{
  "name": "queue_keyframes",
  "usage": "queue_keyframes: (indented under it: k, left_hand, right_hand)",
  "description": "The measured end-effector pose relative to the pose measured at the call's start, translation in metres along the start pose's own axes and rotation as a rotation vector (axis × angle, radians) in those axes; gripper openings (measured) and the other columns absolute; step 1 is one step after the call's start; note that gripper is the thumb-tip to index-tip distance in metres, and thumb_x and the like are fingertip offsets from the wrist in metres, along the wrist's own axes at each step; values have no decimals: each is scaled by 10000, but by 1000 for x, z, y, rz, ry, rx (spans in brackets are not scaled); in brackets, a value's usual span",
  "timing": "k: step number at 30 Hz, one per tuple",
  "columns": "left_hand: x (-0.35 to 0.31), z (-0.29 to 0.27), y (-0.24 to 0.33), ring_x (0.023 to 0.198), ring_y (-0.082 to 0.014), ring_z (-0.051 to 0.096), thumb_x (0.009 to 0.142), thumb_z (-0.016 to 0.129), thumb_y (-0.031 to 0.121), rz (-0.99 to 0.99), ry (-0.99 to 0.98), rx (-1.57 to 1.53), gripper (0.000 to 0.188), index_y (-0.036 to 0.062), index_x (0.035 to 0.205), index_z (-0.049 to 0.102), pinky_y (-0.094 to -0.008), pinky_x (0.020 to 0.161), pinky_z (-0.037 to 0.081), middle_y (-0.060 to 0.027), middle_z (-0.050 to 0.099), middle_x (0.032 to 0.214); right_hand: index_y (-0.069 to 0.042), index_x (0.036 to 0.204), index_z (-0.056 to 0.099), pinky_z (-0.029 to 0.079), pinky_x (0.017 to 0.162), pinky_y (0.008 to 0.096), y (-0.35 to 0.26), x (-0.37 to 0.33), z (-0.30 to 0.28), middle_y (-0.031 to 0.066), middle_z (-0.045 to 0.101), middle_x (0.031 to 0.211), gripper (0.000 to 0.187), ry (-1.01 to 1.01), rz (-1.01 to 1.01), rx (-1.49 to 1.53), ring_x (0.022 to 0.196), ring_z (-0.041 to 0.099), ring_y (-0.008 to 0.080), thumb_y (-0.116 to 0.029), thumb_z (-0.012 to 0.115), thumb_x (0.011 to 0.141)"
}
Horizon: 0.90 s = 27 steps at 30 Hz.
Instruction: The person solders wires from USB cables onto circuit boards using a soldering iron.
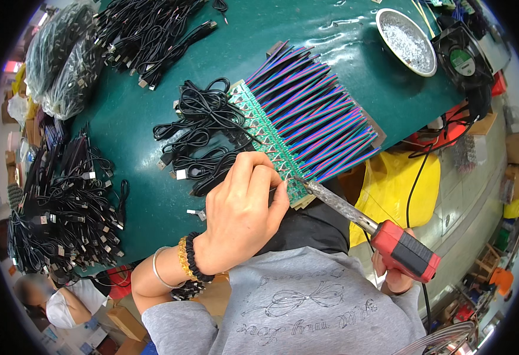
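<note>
Red-handled soldering iron (389, 239) gripped by right hand (392, 273) — left hand (242, 213) pinching thin wire (278, 184).

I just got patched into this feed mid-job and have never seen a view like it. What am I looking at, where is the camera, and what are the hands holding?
This is one wide fisheye camera worn on a person's head, looking down, so straight edges bend near the rim. There is no machine, only two bare hands. The left hand, with bead bracelets on its wrist, pinches something too small to make out at a row of small green circuit boards lined up on the dark green tabletop. The right hand grips a red-handled soldering iron, its metal tip resting at the near end of the same row. Bundles of red, blue and purple ribbon wires fan out from the boards. Black cables with plugs lie beside them, more piles sit left, and a round metal bowl stands far right.
</note>
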State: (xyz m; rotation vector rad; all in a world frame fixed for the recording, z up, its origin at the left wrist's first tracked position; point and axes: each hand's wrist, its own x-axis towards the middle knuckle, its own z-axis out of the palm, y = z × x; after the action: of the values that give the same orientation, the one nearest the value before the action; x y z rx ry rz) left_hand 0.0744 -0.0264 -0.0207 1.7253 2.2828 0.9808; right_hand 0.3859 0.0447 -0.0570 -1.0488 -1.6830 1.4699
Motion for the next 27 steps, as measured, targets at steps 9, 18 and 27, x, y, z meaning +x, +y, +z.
queue_keyframes:
  k: [9,18,27]
  left_hand:
    - [3,-1,1,694,-247,612,756,740,43,-11,-15,-6,176,27,811,573,-341,554,492,-99,569,929]
    - [2,-4,1,700,-249,617,745,742,34,15,25,-6,170,30,802,582,-340,558,496,-95,575,915]
    - [105,-54,-89,846,-295,575,844,709,167,77,319,578,155,61,933,639,-404,747,403,-87,632,881]
  right_hand:
    - [-86,568,465,331,423,230,64,-20,-22,-37,543,582,112,-81,-347,464,459,472,53,-19,490,654]
    - [-11,714,557,362,464,280,-4,29,8,19,504,562,489,-334,-31,247,478,495,153,-462,629,889]
    - [61,1276,406,386,424,271,-15,60,25,5,433,519,777,-254,-44,376,388,431,120,-612,552,916]
